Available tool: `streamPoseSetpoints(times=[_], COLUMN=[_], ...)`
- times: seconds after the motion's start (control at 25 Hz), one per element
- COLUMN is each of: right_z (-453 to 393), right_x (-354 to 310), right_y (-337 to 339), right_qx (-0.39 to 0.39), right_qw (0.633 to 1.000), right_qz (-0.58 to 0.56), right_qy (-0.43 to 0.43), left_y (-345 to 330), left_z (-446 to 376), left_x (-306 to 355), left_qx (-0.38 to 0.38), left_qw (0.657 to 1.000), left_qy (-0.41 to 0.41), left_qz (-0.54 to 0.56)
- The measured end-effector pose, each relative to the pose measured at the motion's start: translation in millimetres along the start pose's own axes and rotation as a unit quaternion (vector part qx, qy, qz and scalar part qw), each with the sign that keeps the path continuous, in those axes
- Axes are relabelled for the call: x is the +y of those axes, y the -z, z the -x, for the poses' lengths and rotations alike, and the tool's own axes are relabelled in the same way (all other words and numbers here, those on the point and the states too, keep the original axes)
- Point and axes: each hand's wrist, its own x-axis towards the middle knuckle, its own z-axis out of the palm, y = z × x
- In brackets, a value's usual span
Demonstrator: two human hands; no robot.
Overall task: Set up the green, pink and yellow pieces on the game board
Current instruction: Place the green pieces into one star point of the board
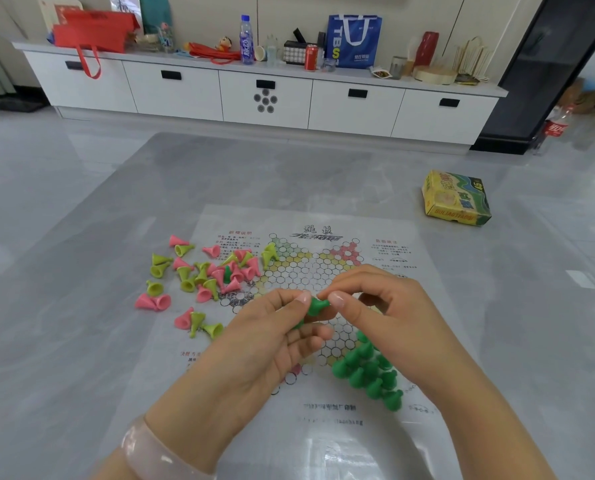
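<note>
Progress judged as roughly one third complete.

Done: green pieces point(369, 370) stood upright in a tight cluster on the lower-right point of the game board point(324, 431), lower centre-right of the frame. One more green piece point(315, 306) pinched above the board's middle, between the fingertips of the left hand point(272, 337) and the right hand point(386, 306); both hands closed on that piece, thumb and forefinger together on either end. More green possibly tucked in the left palm; could not be told for certain.

Left: pink pieces point(152, 302) and yellow pieces point(155, 287) lay tipped over in a loose heap at centre left of the frame, partly on the tabletop point(64, 323) and partly over the board's left edge. One stray green piece point(226, 274) stood among them. None of the pink or yellow yet seated in a board point, as far as visible.

Containers: game box point(455, 199) rested on the tabletop at upper right of the board, well apart from the pieces. Contents not visible; flap state could not be told.
</note>
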Motion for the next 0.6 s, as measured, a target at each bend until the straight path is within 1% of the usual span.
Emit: streamPoseSetpoints(times=[0.44,0.52,0.6], right_z=[0.0,-0.6,-1.6], right_x=[2.5,1.8,3.1], right_y=[-2.5,-2.9,0.7], right_qx=[-0.011,0.006,0.045], right_qw=[1.0,1.0,0.999], right_qz=[0.015,0.001,-0.013], right_qy=[0.025,0.025,0.01], left_y=[1.2,1.9,2.6], left_z=[0.4,0.0,0.0], left_x=[0.4,-0.4,-1.0], left_qx=[-0.007,-0.012,-0.008], left_qw=[1.0,0.999,0.999], left_qy=[0.0,0.007,0.006], left_qz=[-0.017,-0.03,-0.041])
